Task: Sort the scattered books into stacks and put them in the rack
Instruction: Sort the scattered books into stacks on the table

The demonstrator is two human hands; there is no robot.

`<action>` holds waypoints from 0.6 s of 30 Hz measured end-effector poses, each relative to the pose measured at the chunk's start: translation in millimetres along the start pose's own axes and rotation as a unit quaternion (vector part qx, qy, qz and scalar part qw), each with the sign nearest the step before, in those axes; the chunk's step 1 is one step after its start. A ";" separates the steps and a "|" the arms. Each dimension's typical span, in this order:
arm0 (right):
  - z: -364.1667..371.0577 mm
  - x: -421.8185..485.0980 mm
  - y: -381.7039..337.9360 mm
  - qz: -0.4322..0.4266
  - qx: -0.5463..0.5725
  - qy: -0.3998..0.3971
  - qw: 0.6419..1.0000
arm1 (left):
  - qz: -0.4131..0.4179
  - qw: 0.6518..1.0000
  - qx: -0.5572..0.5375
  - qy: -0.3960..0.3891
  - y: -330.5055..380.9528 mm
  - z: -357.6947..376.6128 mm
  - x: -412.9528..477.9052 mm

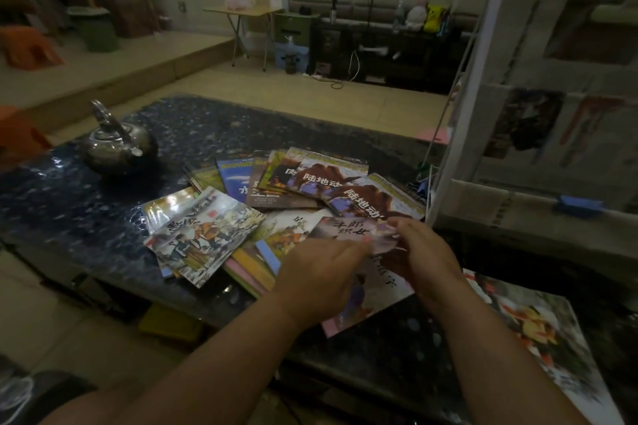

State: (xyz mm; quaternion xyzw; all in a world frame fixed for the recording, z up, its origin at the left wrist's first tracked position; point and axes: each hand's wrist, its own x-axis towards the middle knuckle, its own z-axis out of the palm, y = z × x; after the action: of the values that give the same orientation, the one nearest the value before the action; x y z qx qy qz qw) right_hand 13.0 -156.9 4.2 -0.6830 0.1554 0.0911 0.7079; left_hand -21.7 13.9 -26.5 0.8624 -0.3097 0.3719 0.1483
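Several thin picture books (303, 183) lie scattered and overlapping on a dark speckled table (86, 203). My left hand (321, 272) and my right hand (424, 252) both hold a purple-grey book (348, 229) with black brush characters, lifted slightly over the pile near the table's front. Beneath it lies a larger book with a pink edge (359, 314). A painted-cover book (203, 235) lies to the left. Two brown animal books (366, 197) lie behind. Another book (538, 328) lies alone at the right front. The white rack (483, 86) stands to the right.
A metal kettle (117, 145) stands on the table's left rear. Books sit in the rack's shelves (528, 124). Yellow items (172, 324) lie under the table. A small folding table (248, 14) and a dark cabinet (379, 48) stand across the tiled floor.
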 end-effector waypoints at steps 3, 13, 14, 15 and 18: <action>-1.8 -1.0 0.1 0.009 0.006 0.022 1.000 | 0.030 0.999 -0.027 -0.023 6.6 0.0 3.5; -27.5 5.1 8.0 -0.023 -0.132 0.101 0.986 | -0.251 0.953 0.034 -0.167 6.7 6.6 20.1; -31.6 3.7 7.3 -0.027 -0.145 0.107 0.983 | -0.306 0.937 0.017 -0.169 5.4 10.7 21.6; -36.3 2.2 6.4 -0.027 -0.156 0.111 0.981 | -0.364 0.916 -0.022 -0.166 4.9 14.1 23.4; -54.7 -3.7 2.6 -0.026 -0.199 0.115 0.973 | -0.486 0.852 -0.137 -0.142 8.4 23.4 28.1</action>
State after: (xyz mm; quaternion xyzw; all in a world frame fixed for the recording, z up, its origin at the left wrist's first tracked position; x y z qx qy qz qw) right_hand 3.5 -210.9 2.0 -0.8199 0.1972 0.0225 0.5370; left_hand 0.6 -15.9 -21.6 0.9172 0.0833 0.0801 0.3812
